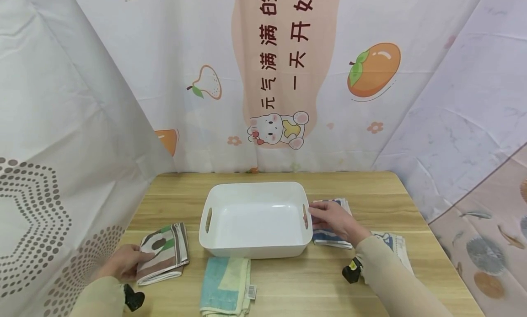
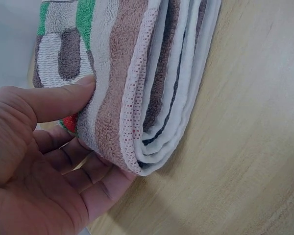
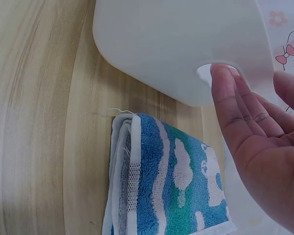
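My left hand (image 1: 128, 260) pinches the near-left corner of a folded brown-striped towel (image 1: 166, 257), thumb on top and fingers underneath. In the left wrist view, the layered fold of the striped towel (image 2: 117, 73) faces the camera. A white plastic basket (image 1: 255, 252) with slotted end handles stands at the table's middle. My right hand (image 1: 335, 220) holds its right end, fingertips in the handle slot and thumb by the rim. Beneath this hand lies a folded blue-and-white towel (image 1: 329, 237), whose patterned face (image 3: 181, 181) shows in the right wrist view.
A folded teal-and-yellow towel (image 1: 224, 285) with a tag lies just in front of the basket. Another white-and-blue towel (image 1: 397, 246) sits at the right, partly behind my right forearm. The wooden table (image 1: 296, 285) backs onto a printed curtain (image 1: 197, 138).
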Tool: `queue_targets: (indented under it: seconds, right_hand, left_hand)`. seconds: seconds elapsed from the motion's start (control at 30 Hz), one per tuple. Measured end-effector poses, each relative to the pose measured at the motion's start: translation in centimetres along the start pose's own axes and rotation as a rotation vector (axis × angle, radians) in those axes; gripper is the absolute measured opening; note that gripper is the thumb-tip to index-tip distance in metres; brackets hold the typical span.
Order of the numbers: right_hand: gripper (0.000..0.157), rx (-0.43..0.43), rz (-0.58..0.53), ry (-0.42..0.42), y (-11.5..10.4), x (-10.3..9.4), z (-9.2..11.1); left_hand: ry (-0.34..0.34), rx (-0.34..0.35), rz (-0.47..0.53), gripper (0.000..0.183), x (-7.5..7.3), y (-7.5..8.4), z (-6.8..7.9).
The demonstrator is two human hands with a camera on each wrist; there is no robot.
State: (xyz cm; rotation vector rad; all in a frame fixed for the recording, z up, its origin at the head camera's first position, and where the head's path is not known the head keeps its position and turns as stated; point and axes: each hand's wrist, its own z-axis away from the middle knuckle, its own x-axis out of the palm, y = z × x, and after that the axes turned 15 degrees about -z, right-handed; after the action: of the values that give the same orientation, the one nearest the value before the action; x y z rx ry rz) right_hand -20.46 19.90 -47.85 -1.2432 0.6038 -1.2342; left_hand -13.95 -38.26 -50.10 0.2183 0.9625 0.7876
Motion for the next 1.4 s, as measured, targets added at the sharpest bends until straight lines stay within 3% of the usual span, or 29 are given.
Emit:
queue_targets:
  seconds: [0.13, 0.37, 0.63, 0.8, 1.0, 1.4]
  right_hand:
    - [0.045, 0.002, -0.003, -0.005, 0.0, 0.0, 0.0]
    - [0.044, 0.013, -0.003, 0.0, -0.2, 0.0, 0.0]
    - [0.044, -0.008, 0.003, -0.004, -2.5, 0.5, -1.6]
    - [0.045, 0.005, 0.011, -0.014, -2.8, 0.5, -1.6]
    - [0.046, 0.01, 0.013, 0.002, -2.3, 0.4, -1.4]
    - [0.046, 0.043, 0.022, 0.002, -0.6, 0.1, 0.0]
  left_hand:
    - [0.002, 0.009, -0.014, 0.038, 0.1, 0.0, -0.1]
    - [0.002, 0.041, 0.065, 0.046, 0.2, 0.1, -0.2]
    - [0.072, 0.124, 0.027, 0.05, -1.8, 0.6, -0.4]
    - [0.063, 0.124, -0.008, 0.049, -2.2, 0.7, -0.4]
    - [0.079, 0.141, -0.011, 0.048, -2.0, 0.5, -0.4]
    - [0.028, 0.111, 0.026, 0.063, -0.9, -0.7, -0.3]
